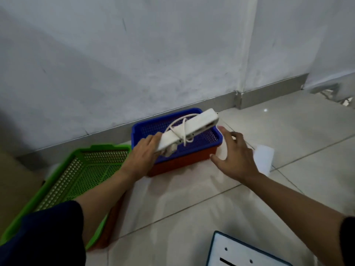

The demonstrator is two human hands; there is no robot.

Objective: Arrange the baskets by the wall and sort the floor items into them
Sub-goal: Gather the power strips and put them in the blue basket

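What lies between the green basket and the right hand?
In the head view, the left hand and the blue basket, nested in a red one.

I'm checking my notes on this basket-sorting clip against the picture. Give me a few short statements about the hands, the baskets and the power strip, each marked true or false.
1. The left hand holds a white power strip over the blue basket. True.
2. The right hand grips the power strip's far end. False: it is open, fingers spread, apart from the strip.
3. The blue basket sits nested in a red basket. True.
4. The green basket holds the power strip's cord. False: the cord is wrapped around the strip; the green basket shows nothing inside.
5. The blue basket stands away from the wall. False: it sits by the baseboard.
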